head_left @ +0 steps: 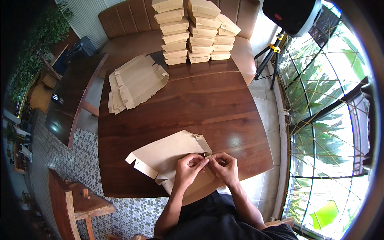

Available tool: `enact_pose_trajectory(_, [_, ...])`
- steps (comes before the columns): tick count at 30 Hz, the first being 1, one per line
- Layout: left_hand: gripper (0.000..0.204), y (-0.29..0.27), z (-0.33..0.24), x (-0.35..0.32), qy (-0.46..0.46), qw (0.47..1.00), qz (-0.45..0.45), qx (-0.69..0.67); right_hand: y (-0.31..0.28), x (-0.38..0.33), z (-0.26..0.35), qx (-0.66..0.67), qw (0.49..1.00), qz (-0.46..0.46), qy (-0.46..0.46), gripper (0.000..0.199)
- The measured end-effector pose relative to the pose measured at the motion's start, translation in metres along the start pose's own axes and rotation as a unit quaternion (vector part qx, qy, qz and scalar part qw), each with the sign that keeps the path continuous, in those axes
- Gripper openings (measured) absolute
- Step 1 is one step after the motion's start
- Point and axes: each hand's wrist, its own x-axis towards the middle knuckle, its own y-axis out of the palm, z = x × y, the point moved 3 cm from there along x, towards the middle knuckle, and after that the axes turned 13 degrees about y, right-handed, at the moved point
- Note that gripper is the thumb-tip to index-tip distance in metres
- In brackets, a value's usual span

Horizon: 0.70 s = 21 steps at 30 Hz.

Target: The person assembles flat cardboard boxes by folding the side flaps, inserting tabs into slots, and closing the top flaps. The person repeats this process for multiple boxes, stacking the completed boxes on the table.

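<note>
left hand [189, 168] bent inward, fingers pinched shut on a flap of the flat cardboard box blank [168, 154] | right hand [225, 166] mirrored it, pinching the same flap, fingertips nearly meeting | blank lay on the wooden table [200, 104] at its near edge

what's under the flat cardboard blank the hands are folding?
The cardboard blank lies on the dark wooden table. The left hand and right hand pinch a flap at its near edge. Anything beneath the sheet is covered.
</note>
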Motion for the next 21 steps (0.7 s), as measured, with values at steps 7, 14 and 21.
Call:
enact_pose_trajectory(7, [0.024, -0.001, 0.003, 0.0, -0.01, 1.0, -0.006, -0.003, 0.0, -0.001, 0.005, -0.015, 1.0, 0.006, 0.001, 0.025])
enact_pose_trajectory(14, [0.026, -0.003, 0.013, -0.003, -0.023, 1.0, 0.006, -0.003, 0.001, -0.002, 0.012, -0.108, 0.994, -0.017, -0.025, 0.021])
enact_pose_trajectory(21, [0.027, 0.002, 0.013, -0.003, -0.024, 0.998, 0.027, 0.047, 0.002, -0.01, 0.024, -0.172, 0.977, -0.015, -0.128, 0.025])
